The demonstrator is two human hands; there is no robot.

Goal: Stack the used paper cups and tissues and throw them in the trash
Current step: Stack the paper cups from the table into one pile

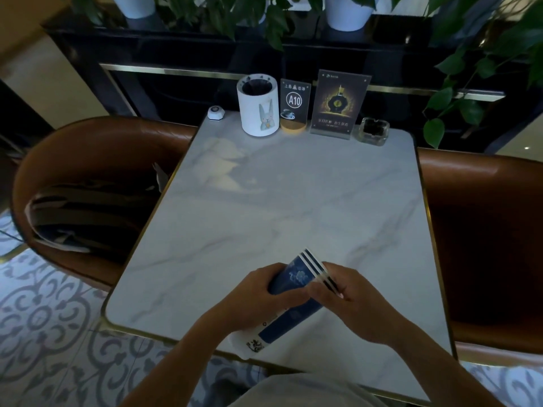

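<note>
Both hands (258, 292), nested blue cups (296, 277) (white-rimmed)

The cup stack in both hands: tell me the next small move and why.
Probably lift the nested stack of paper cups off the table and carry it away to a trash bin. Left hand and right hand already grip it, no loose cups remain on the table, and no bin is in view.
</note>
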